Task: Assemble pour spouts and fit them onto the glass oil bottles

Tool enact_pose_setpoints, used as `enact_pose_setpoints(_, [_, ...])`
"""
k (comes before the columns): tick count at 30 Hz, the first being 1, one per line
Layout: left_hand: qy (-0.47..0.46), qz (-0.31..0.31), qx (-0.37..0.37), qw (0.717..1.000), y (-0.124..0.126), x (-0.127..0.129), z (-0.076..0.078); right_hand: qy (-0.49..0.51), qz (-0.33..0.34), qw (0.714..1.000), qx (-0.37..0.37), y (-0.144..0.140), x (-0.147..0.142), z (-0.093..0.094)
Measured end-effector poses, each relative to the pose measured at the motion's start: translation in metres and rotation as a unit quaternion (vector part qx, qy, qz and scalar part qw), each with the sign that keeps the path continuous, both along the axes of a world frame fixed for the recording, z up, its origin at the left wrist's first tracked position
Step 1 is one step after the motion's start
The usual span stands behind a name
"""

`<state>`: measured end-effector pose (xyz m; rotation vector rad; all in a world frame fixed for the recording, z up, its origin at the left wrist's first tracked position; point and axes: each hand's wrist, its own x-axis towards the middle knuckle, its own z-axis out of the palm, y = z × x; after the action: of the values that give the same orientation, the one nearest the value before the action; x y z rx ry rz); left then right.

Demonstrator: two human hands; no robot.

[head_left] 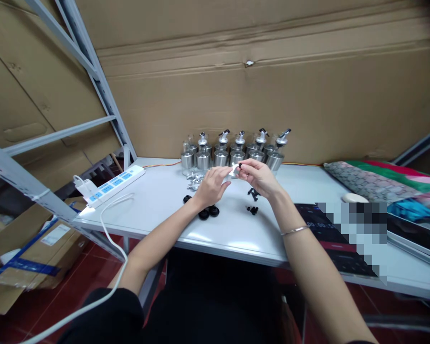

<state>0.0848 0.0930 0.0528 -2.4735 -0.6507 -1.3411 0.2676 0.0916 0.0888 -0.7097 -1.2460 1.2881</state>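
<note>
left hand (210, 185) + right hand (258, 176): both pinched on small silver spout (234, 169), above white worktop (165, 200) | glass bottles (232, 152) at 12 o'clock | black caps (208, 211) at 7 o'clock

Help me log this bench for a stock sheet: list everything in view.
dispenser bottles: about ten, glass and steel, back of table
spout piece: one, silver, held in both hands
black caps: several, by left hand
black small parts: few, by right hand
loose spouts: few, silver, before bottles
power strip: one, white and blue, table's left
table: one, white
left hand: one
right hand: one
</note>
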Motion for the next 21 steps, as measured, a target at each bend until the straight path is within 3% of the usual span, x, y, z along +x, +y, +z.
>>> enact_pose_setpoints(10, [0.009,-0.026,-0.038,0.999,-0.0052,-0.0037,-0.0050,0.058,0.071,0.994,-0.062,-0.0057,0.0015,-0.0052])
enact_pose_setpoints(21, [0.011,-0.047,-0.026,0.998,-0.0049,-0.0035,-0.0068,0.078,0.105,0.990,-0.059,-0.0056,-0.0018,-0.0083])
